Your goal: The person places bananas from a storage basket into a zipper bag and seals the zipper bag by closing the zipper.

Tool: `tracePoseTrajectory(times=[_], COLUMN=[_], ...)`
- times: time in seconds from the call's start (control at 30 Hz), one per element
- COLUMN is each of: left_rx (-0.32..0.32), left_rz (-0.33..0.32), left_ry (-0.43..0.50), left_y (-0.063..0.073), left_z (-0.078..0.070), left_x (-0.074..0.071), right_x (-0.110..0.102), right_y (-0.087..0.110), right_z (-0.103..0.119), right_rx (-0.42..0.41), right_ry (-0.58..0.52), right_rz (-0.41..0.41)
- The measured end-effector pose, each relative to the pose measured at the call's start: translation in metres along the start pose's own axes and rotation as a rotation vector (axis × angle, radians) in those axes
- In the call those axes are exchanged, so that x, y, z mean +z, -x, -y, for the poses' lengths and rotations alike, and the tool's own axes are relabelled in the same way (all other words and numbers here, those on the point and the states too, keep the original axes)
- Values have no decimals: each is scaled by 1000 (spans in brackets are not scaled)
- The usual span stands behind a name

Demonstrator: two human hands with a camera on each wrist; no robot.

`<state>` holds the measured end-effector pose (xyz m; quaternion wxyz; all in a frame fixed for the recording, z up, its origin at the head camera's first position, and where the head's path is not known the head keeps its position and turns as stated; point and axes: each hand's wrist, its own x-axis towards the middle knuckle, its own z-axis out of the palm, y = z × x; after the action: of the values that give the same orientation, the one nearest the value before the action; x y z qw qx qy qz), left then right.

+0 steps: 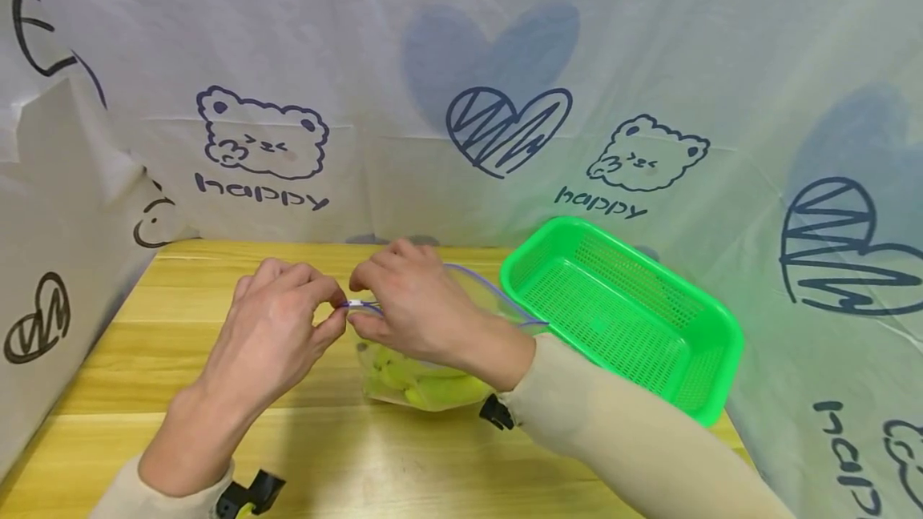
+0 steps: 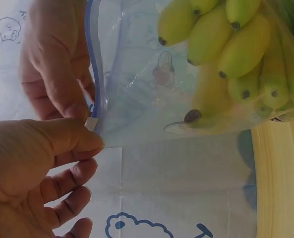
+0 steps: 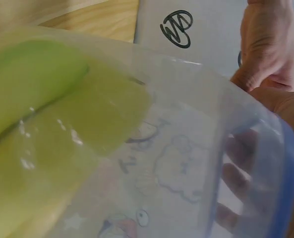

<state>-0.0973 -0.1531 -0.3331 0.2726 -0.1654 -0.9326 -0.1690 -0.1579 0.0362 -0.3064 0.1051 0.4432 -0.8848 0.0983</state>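
A clear zip bag [image 2: 137, 74] with a blue zip edge holds a bunch of green-yellow bananas [image 2: 246, 47]. Its white slider [image 1: 355, 304] sits at the left corner of the zip. My left hand [image 1: 270, 331] pinches that corner between thumb and forefinger, right beside the slider, while its other fingers are loosely bent in the left wrist view. Just to the right, my right hand [image 1: 421, 303] holds the zip edge with bent fingers and thumb; its exact fingertip contact is partly hidden. The lower part of the bag rests on the table.
A green plastic basket [image 1: 710, 319] with perforated sides stands at the back right, close behind the bag. Beneath everything lies a wood-grain table [image 1: 404, 471]. White cloth [image 1: 389, 46] printed with hearts and bears hangs behind and along both sides.
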Motion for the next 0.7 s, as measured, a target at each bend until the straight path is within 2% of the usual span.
tracePoseTrajectory(times=[0.3, 0.53, 0.7], left_rx=[12, 19, -2], left_rz=[-15, -22, -16], left_ry=[1, 11, 20], left_y=[1, 1, 2], left_z=[-1, -1, -2], left_x=[0, -1, -1], right_x=[9, 12, 12], right_y=[-1, -2, -1], right_z=[-1, -2, -5], right_rx=[17, -25, -66], right_ry=[-56, -61, -58], right_rz=[3, -18, -27])
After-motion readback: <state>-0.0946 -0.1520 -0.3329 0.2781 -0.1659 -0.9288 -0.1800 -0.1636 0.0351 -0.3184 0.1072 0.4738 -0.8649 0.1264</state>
